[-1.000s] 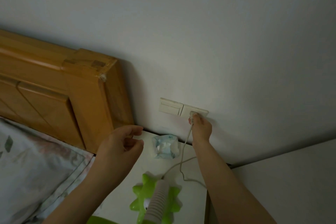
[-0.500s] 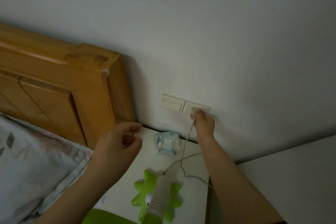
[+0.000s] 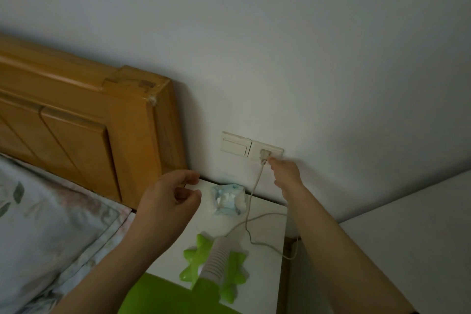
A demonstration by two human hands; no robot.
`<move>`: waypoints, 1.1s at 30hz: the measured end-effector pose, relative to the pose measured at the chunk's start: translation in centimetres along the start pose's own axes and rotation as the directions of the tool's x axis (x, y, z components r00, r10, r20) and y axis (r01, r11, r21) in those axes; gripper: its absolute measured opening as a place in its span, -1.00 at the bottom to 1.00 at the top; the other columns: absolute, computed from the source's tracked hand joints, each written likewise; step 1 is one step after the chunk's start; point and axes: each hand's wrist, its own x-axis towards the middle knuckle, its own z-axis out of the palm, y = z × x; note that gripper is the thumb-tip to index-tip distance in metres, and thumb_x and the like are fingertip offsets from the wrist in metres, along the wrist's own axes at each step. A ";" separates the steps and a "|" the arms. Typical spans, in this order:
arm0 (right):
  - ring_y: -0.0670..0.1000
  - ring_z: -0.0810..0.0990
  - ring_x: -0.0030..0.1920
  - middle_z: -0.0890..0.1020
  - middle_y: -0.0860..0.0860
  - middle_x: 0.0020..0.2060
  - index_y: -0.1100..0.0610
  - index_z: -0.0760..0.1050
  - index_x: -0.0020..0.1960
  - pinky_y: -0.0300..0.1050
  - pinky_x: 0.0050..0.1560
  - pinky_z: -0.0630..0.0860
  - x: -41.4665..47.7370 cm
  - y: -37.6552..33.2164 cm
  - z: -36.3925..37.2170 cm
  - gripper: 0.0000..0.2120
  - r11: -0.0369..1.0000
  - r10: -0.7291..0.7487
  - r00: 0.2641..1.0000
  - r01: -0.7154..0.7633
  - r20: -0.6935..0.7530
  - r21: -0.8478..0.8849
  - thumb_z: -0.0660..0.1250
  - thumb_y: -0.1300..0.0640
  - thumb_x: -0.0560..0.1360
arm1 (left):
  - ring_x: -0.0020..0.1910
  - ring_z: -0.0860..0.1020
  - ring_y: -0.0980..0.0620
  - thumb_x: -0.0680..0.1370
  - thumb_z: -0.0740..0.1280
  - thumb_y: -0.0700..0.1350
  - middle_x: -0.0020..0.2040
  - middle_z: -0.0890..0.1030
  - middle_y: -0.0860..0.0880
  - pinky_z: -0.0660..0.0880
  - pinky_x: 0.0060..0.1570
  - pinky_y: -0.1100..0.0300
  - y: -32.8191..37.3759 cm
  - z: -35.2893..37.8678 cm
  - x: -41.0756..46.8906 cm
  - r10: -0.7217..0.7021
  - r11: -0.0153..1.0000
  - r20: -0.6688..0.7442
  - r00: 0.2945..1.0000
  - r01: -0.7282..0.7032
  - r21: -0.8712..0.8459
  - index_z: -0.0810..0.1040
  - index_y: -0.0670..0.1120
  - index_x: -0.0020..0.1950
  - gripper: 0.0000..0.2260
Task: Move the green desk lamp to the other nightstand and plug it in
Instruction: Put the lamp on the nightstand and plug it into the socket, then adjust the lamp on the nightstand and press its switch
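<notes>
Your right hand [image 3: 286, 173] hangs just below and beside the plug [image 3: 264, 155], fingers loose and blurred, gripping nothing; whether a fingertip brushes the plug you cannot tell. The plug sits in the socket [image 3: 270, 151] on the wall [image 3: 305, 58], right of the switch [image 3: 235, 145]. Your left hand [image 3: 169, 199] floats above the nightstand's [image 3: 265, 227] back-left corner, fingers curled, empty.

The cord [image 3: 248, 214] drops from the plug to the nightstand's back edge, loops across the top and spills over the right edge. The lamp [image 3: 216, 262] stands at the front of the nightstand, its green star-shaped base flat on the top and its ribbed white neck rising toward you. A crumpled blue-and-white packet [image 3: 228, 199] lies at the back edge, just left of the cord; you cannot see what it holds.

The headboard [image 3: 89, 122] crowds the left side and the pillow [image 3: 51, 224] lies below it. A narrow gap runs along the nightstand's right edge.
</notes>
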 end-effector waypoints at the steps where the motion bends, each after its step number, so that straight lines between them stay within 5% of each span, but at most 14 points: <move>1: 0.15 0.45 -0.11 0.47 0.16 -0.18 0.41 0.53 -0.01 0.01 0.01 0.45 -0.6 0.4 -0.6 -0.61 0.999 -0.012 1.000 0.012 0.014 -0.039 0.24 0.04 0.53 | -0.37 0.51 0.37 0.47 0.34 -0.17 -0.09 0.63 0.08 0.42 -0.43 0.50 0.2 0.0 -0.1 0.005 1.000 -0.001 1.000 -0.005 0.000 0.57 0.01 0.11 -0.77; 4: 0.13 0.48 -0.10 0.48 0.15 -0.14 0.51 0.46 0.09 0.08 0.09 0.47 -3.6 1.3 -2.8 -0.52 0.998 -0.015 1.000 0.016 0.025 -0.054 0.27 0.04 0.52 | -0.37 0.50 0.36 0.47 0.34 -0.18 -0.05 0.63 0.11 0.42 -0.44 0.45 1.2 -0.2 -1.1 0.017 1.000 -0.011 1.000 -0.017 -0.013 0.57 0.00 0.11 -0.77; 7: 0.08 0.56 0.08 0.58 0.10 0.02 0.19 0.54 0.00 0.06 0.26 0.48 -6.9 2.0 -4.4 -0.77 0.998 -0.032 0.997 0.035 0.074 -0.042 0.29 0.03 0.51 | -0.43 0.49 0.32 0.47 0.33 -0.18 -0.06 0.64 0.10 0.38 -0.46 0.36 1.9 -0.3 -2.4 0.017 1.000 -0.016 1.000 -0.017 -0.022 0.57 0.00 0.10 -0.78; 12: 0.08 0.52 0.23 0.55 0.08 0.20 0.15 0.47 0.27 0.12 0.35 0.43 -12.7 1.8 -7.0 -0.65 0.985 -0.161 0.984 0.165 0.074 -0.054 0.27 0.02 0.54 | -0.45 0.50 0.27 0.47 0.34 -0.19 -0.06 0.64 0.09 0.41 -0.49 0.40 3.0 -0.8 -5.0 0.054 0.997 -0.017 0.998 -0.055 -0.045 0.56 -0.02 0.12 -0.76; 17: 0.10 0.54 0.22 0.57 0.09 0.20 0.14 0.49 0.25 0.14 0.33 0.44 -17.0 1.8 -8.7 -0.68 0.978 -0.209 0.978 0.209 -0.005 -0.023 0.28 0.05 0.53 | -0.43 0.50 0.14 0.46 0.35 -0.20 -0.04 0.64 0.09 0.38 -0.46 0.33 4.0 -1.8 -7.3 0.114 0.990 0.015 0.993 -0.112 -0.082 0.56 -0.03 0.11 -0.76; 27: 0.09 0.59 0.16 0.65 0.09 0.11 0.08 0.55 0.15 0.16 0.29 0.47 -29.1 4.2 -6.9 -0.77 0.962 -0.257 0.931 0.271 -0.260 0.020 0.33 0.10 0.50 | -0.38 0.51 0.30 0.44 0.36 -0.22 -0.11 0.63 0.12 0.37 -0.44 0.51 1.2 -6.8 -12.1 0.257 0.959 0.134 0.957 -0.235 -0.157 0.57 -0.03 0.05 -0.79; 33: 0.02 0.61 -0.07 0.64 -0.07 -0.14 0.02 0.54 0.01 -0.05 0.08 0.53 -37.7 6.8 -2.5 -0.88 0.930 -0.321 0.888 0.361 -0.330 0.066 0.33 0.20 0.51 | -0.26 0.59 0.12 0.44 0.36 -0.22 -0.09 0.64 0.10 0.43 -0.27 0.32 -2.2 -10.8 -16.4 0.298 0.946 0.186 0.936 -0.264 -0.186 0.56 0.02 0.00 -0.80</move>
